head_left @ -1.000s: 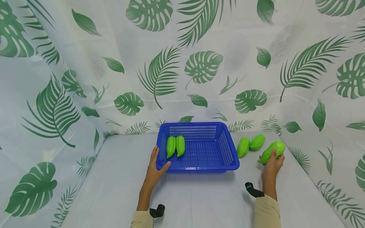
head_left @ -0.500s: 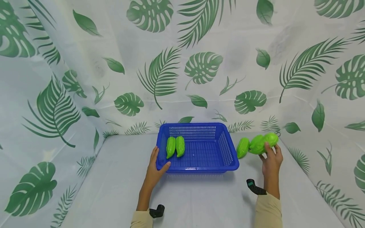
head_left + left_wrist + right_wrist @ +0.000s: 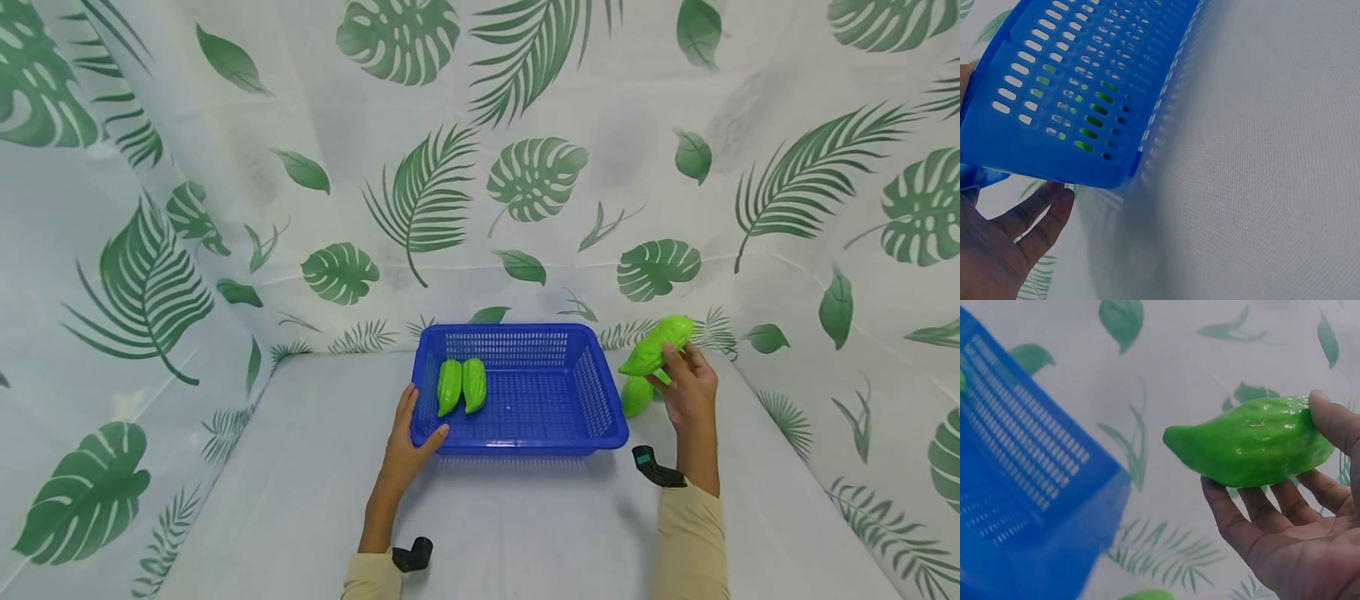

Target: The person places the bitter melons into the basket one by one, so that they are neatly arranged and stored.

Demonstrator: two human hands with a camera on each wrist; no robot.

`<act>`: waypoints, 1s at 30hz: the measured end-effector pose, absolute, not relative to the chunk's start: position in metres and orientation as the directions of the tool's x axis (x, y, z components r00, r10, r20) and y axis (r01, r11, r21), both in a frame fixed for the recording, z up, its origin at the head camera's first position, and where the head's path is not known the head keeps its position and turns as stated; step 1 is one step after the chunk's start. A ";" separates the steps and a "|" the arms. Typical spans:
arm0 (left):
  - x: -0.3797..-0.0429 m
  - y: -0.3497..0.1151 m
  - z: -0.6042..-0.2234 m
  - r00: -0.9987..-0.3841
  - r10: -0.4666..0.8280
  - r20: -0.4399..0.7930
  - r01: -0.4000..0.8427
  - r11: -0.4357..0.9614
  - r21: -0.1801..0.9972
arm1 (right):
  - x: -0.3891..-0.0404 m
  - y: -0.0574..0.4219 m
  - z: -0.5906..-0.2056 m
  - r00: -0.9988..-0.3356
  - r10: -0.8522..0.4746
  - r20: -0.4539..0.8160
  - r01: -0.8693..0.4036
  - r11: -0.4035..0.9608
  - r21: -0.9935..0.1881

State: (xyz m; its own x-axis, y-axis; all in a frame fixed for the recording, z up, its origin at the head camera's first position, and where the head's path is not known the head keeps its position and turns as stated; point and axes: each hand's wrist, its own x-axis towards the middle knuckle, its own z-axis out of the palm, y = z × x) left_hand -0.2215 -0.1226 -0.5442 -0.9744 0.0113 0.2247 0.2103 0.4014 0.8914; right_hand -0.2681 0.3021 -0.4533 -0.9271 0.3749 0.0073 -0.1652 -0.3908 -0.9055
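My right hand (image 3: 692, 392) holds a glossy green, tapered gourd (image 3: 657, 346) above the table, right of the blue basket (image 3: 517, 443). In the right wrist view the thumb lies on top of this gourd (image 3: 1247, 447) and the fingers support it from below. My left hand (image 3: 405, 454) rests at the basket's front left corner, fingers fairly straight along the left rim and thumb on the front rim. Inside the basket, at its left, two similar gourds (image 3: 474, 385) lie side by side. Another gourd (image 3: 637, 397) lies on the table beneath the held one; one more is mostly hidden behind my right hand.
The basket's perforated wall (image 3: 1066, 81) stands close to my left fingers. A white table (image 3: 517, 533) extends in front of the basket. Behind and at the sides hangs a white sheet with a leaf print (image 3: 536, 179).
My right hand has lifted the gourd and carried it left toward the basket, over the gourds on the table. My left hand and the basket have stayed in place.
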 end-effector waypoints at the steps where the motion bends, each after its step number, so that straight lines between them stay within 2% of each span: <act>1: -0.221 -0.123 -0.544 -0.975 0.009 0.222 0.207 0.402 0.892 | -0.270 0.298 -0.451 -0.934 0.357 0.016 -0.160 -0.378 -0.912; 11: -0.220 -0.122 -0.545 -0.975 0.014 0.220 0.206 0.410 0.888 | -0.294 0.269 -0.436 -0.987 0.150 0.050 -0.101 -0.355 -0.929; 22: -0.220 -0.121 -0.546 -0.977 0.014 0.215 0.202 0.411 0.889 | -0.313 0.243 -0.431 -0.997 -0.012 -0.079 0.079 -0.221 -0.972; 30: -0.220 -0.122 -0.542 -0.977 0.005 0.213 0.196 0.407 0.892 | -0.331 0.222 -0.437 -0.960 -0.182 -0.215 0.236 -0.103 -0.966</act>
State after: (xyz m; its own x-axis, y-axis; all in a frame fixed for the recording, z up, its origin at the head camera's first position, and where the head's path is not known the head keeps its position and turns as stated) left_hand -0.2202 -0.1216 -0.5424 -0.9771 0.0050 0.2126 0.1962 0.4070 0.8921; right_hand -0.3308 0.2216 -0.4367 -0.9595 -0.1821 -0.2148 0.2358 -0.1028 -0.9663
